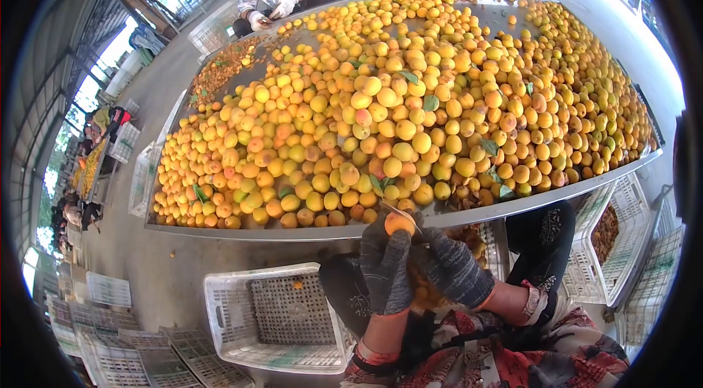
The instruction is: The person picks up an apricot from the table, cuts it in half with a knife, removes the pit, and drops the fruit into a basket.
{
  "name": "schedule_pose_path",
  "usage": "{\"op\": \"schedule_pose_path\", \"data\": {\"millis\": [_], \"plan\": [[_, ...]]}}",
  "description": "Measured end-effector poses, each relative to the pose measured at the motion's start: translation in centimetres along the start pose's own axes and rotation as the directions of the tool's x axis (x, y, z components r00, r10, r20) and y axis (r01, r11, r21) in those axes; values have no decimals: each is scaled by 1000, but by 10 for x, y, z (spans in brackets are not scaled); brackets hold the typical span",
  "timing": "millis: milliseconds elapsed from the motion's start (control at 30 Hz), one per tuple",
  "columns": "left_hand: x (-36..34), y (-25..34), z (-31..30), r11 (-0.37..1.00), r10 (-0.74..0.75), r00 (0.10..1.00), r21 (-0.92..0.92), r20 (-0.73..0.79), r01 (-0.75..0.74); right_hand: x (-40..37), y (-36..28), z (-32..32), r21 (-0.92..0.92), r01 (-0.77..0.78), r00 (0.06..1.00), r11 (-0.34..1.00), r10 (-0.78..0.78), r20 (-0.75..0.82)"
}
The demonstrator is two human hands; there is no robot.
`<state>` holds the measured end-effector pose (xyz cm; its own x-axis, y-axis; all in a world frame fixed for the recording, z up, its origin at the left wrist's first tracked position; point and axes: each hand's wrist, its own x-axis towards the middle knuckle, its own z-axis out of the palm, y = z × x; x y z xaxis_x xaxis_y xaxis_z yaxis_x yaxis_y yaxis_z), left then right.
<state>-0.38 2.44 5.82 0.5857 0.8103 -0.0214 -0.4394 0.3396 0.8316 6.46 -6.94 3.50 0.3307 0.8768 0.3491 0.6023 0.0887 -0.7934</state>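
Observation:
My left hand (385,265), in a dark grey knit glove, is closed round an orange-yellow apricot (398,223) just off the near edge of the metal table. Close against it on the right is my right hand (458,268), gloved alike, its fingers curled in towards the fruit. A thin pale strip runs across the top of the apricot; whether it is a blade in my right hand I cannot make out. Beyond both hands, a large heap of apricots (366,113) covers the table, with a few green leaves among them.
The table's metal rim (329,233) runs just beyond my hands. A white plastic crate (274,315) stands at lower left, with another crate (611,238) at right. Two people sit across the table, one with white gloves (284,5). Stacked crates (139,359) fill the lower left corner.

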Motion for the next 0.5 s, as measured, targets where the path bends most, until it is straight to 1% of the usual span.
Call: {"op": "schedule_pose_path", "data": {"millis": [33,67,100,133,167,200,233,267,333,367,400,433,467,500], "plan": [[1,1,4,997,5,1000,-76,-18,-6,3,-5,-1,168,-90,994,982,100,-50],[2,1,3,997,7,1000,-76,-15,-8,4,-9,-2,336,-166,975,927,205,-83],[3,0,-1,998,-2,1000,-57,18,3,5,-12,-7,337,-167,975,927,206,-84],[3,2,-3,999,-14,999,-38,49,16,8,-15,-14,213,-95,990,972,114,-79],[4,9,-5,999,-15,999,-38,49,17,11,-16,-20,87,-15,998,996,20,-60],[6,22,-4,998,-32,992,53,121,25,14,-16,-25,88,-15,998,996,20,-61],[7,30,-4,989,-57,979,145,193,29,16,-15,-30,154,-73,997,985,74,2],[7,30,-7,988,-61,979,150,196,32,17,-14,-36,218,-137,990,966,125,68],[7,27,-14,927,-52,993,374,109,7,19,-11,-44,327,-263,956,908,201,213],[7,24,-13,926,-51,993,377,111,6,19,-11,-45,371,-327,931,869,228,286],[6,16,-9,972,-8,998,234,64,-7,19,-13,-39,371,-325,932,870,226,285],[3,11,-5,996,25,1000,87,9,-26,16,-16,-27,189,-172,979,967,146,144],[0,9,0,996,25,1000,89,5,-25,14,-18,-15,-21,-32,999,999,33,23],[-3,9,7,997,-6,997,76,-75,12,13,-18,-8,-22,-30,999,999,31,23]]}}
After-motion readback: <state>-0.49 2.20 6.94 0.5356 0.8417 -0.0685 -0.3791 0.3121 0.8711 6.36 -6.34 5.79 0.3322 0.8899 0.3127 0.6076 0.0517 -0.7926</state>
